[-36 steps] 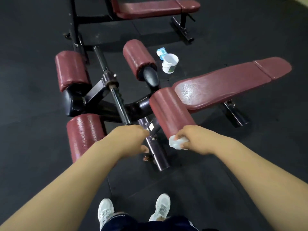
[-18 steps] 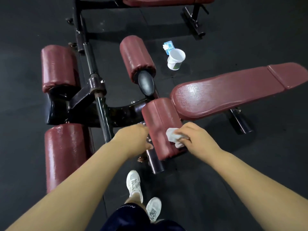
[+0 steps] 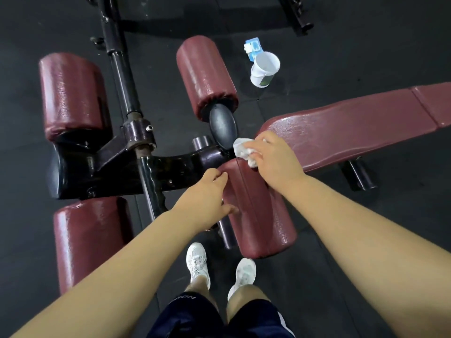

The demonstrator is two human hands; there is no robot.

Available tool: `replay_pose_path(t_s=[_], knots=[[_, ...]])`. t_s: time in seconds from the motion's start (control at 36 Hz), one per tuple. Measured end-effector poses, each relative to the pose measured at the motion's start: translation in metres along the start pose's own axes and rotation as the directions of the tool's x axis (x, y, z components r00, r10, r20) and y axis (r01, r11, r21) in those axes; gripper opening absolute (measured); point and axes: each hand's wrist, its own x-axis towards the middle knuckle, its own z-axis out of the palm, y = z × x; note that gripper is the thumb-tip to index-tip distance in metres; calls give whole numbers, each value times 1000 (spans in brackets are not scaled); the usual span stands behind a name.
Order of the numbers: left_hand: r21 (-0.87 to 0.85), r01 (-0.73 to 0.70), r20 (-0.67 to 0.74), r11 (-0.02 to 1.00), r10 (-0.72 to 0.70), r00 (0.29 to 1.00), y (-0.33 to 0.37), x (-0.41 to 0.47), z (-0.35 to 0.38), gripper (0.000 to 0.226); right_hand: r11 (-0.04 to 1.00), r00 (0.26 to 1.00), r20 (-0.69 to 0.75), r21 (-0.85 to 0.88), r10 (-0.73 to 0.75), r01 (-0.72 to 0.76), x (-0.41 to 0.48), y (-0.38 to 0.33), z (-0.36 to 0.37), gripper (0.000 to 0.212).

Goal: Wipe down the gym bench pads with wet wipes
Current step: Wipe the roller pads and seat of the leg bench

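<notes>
Right hand (image 3: 273, 162) has its grip closed around a crumpled wet wipe (image 3: 244, 151), pressed at the far end of the near roller pad (image 3: 256, 211), right where it meets the long bench pad (image 3: 353, 130). Left hand (image 3: 207, 198) rests on the roller's left side, fingers loosely curled, holding nothing; looks like it's bracing the roller so it doesn't spin. To do this well: hold that brace, drag the wipe in full-length passes end to end, then rotate the roller to reach the underside, which is hidden from here. The seam along the roller's top likely traps grime, so run along it. The wipe looks bunched; refolding to a flat clean face would cover more. Wipes pack (image 3: 253, 48) and white cup (image 3: 264, 69) sit on the floor beyond, near the far roller pad (image 3: 207, 76). The two left rollers (image 3: 73, 93) look glossy; can't tell if wet.
</notes>
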Motion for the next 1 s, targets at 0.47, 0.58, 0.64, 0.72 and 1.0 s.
replay_pose_path(t_s=[0.47, 0.58, 0.64, 0.72, 1.0], knots=[[-111, 145, -138, 983, -160, 977, 30, -13, 24, 66, 956, 953, 171, 195, -251, 217, -117, 53, -16, 23], [-132, 200, -175, 971, -222, 959, 50, -16, 33, 66, 929, 917, 213, 231, -337, 288, -136, 69, -22, 26], [-125, 223, -200, 967, -245, 949, 62, -16, 39, 66, 915, 898, 216, 222, -383, 337, -134, 77, -24, 28], [-64, 249, -202, 966, -257, 945, 79, -15, 49, 68, 916, 904, 198, 219, -378, 335, -118, 82, -24, 31], [-203, 352, -74, 914, -373, 925, 78, -20, 64, 89, 949, 964, 129, 249, -233, 196, -15, 67, -8, 28]])
